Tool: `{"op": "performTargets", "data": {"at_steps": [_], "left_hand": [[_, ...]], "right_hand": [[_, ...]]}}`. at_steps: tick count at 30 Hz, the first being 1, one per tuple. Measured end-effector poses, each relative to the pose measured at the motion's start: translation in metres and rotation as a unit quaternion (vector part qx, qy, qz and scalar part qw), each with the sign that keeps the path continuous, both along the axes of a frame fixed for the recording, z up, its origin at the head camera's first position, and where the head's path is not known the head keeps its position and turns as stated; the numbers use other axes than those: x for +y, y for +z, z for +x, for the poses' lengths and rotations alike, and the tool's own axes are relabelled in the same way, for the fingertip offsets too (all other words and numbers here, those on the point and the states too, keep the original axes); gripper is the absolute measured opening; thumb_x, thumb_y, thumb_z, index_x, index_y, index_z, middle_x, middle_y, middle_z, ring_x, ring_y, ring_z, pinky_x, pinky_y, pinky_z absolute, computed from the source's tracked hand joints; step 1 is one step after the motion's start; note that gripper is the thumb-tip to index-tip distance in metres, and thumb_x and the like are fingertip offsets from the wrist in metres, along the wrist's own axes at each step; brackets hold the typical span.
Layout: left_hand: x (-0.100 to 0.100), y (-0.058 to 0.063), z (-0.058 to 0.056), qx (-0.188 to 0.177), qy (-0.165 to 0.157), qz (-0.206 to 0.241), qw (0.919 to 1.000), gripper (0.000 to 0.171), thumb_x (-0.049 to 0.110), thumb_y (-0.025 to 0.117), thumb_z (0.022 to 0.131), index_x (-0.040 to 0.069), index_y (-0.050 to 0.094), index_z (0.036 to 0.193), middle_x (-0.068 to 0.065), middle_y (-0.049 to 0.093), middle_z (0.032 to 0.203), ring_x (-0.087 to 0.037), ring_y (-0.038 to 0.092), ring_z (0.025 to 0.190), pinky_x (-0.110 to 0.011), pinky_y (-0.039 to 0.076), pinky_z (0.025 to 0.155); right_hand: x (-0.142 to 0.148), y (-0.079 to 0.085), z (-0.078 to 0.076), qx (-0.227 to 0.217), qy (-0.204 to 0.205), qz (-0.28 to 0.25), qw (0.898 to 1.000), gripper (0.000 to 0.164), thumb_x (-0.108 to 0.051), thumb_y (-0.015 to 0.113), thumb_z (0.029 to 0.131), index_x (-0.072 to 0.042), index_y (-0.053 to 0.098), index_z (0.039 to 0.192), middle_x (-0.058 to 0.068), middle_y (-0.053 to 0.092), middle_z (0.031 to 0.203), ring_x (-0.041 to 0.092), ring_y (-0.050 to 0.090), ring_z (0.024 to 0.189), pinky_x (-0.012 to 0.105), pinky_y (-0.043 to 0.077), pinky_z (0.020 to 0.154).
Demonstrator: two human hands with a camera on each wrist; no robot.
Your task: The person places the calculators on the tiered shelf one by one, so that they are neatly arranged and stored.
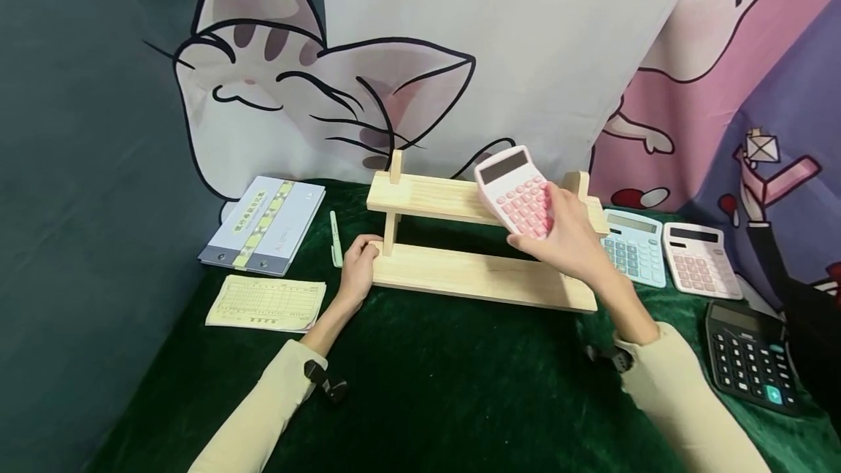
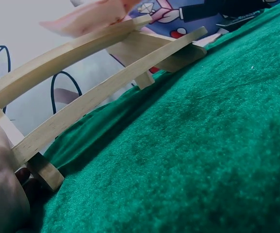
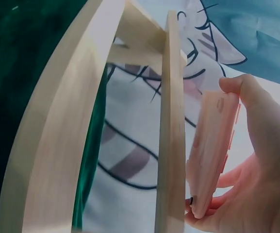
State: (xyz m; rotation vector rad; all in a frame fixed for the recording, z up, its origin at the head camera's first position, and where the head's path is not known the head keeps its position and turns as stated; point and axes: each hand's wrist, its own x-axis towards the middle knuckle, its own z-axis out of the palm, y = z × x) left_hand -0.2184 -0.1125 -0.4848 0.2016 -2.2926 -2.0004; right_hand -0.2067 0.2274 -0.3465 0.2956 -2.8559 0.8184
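Currently, right hand (image 1: 573, 238) pinches the pink calculator (image 1: 515, 185) between thumb and fingers, tilted, by the upper board (image 1: 434, 195) of the wooden rack (image 1: 390, 231); can't tell if it touches wood. Left hand (image 1: 357, 270) grips the left end of the lower board (image 1: 479, 274). Main risk, I'd say: upper board looks narrow, no back panel visible, so a tilted set-down could tip the calculator off the rear. Also, if left hand loosens, a bump could shift the rack on the soft green cloth (image 1: 447, 385).
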Motion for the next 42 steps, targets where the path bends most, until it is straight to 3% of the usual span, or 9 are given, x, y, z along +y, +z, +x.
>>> {"op": "performTargets", "data": {"at_steps": [4, 10, 20, 32, 37, 42], "left_hand": [[0.0, 0.002, -0.001, 0.002, 0.0, 0.006, 1.0, 0.032, 0.015, 0.043, 0.093, 0.005, 0.062, 0.116, -0.014, 0.058, 0.124, -0.027, 0.051, 0.109, -0.036, 0.035, 0.094], [0.0, 0.001, -0.002, 0.0, -0.004, 0.009, 1.0, 0.031, 0.015, 0.044, 0.092, 0.005, 0.063, 0.115, -0.014, 0.059, 0.123, -0.026, 0.051, 0.107, -0.035, 0.035, 0.093], [0.001, -0.001, 0.0, -0.004, -0.002, 0.009, 0.9999, 0.031, 0.015, 0.043, 0.094, 0.005, 0.062, 0.117, -0.014, 0.058, 0.125, -0.027, 0.051, 0.108, -0.035, 0.035, 0.093], [-0.001, -0.001, 0.004, -0.01, -0.007, 0.016, 0.9998, 0.032, 0.012, 0.043, 0.095, 0.004, 0.062, 0.119, -0.015, 0.057, 0.126, -0.026, 0.05, 0.109, -0.033, 0.034, 0.094], [-0.002, -0.002, 0.002, -0.016, -0.002, 0.018, 0.9997, 0.033, 0.012, 0.042, 0.097, 0.003, 0.061, 0.122, -0.015, 0.056, 0.13, -0.027, 0.049, 0.113, -0.034, 0.033, 0.096], [-0.003, 0.0, 0.0, -0.012, -0.009, 0.015, 0.9998, 0.032, 0.013, 0.044, 0.096, 0.004, 0.061, 0.121, -0.015, 0.057, 0.129, -0.026, 0.05, 0.112, -0.033, 0.034, 0.095]], "right_hand": [[-0.02, -0.005, -0.014, -0.011, 0.011, -0.008, 1.0, 0.106, -0.051, 0.078, 0.073, -0.008, 0.026, 0.155, 0.019, 0.041, 0.148, 0.036, 0.037, 0.131, 0.056, 0.033, 0.106], [-0.048, -0.01, -0.023, -0.005, 0.013, -0.013, 1.0, 0.11, -0.053, 0.08, 0.07, -0.01, 0.026, 0.156, 0.019, 0.042, 0.144, 0.035, 0.038, 0.129, 0.054, 0.035, 0.104], [-0.078, -0.016, -0.035, 0.018, 0.021, 0.026, 0.999, 0.111, -0.06, 0.076, 0.069, -0.006, 0.029, 0.154, 0.017, 0.044, 0.135, 0.032, 0.04, 0.121, 0.047, 0.036, 0.102], [-0.074, -0.018, -0.028, -0.026, 0.024, -0.009, 0.999, 0.116, -0.071, 0.067, 0.076, -0.008, 0.016, 0.159, 0.017, 0.019, 0.163, 0.034, 0.021, 0.148, 0.054, 0.022, 0.119], [-0.063, -0.015, -0.028, -0.041, 0.063, -0.045, 0.996, 0.098, -0.054, 0.067, 0.085, -0.009, 0.02, 0.159, 0.015, 0.019, 0.164, 0.033, 0.019, 0.149, 0.056, 0.022, 0.119], [-0.055, -0.015, -0.027, -0.043, 0.085, -0.054, 0.994, 0.085, -0.043, 0.07, 0.086, -0.011, 0.031, 0.155, 0.014, 0.019, 0.164, 0.033, 0.019, 0.149, 0.058, 0.025, 0.117]]}}
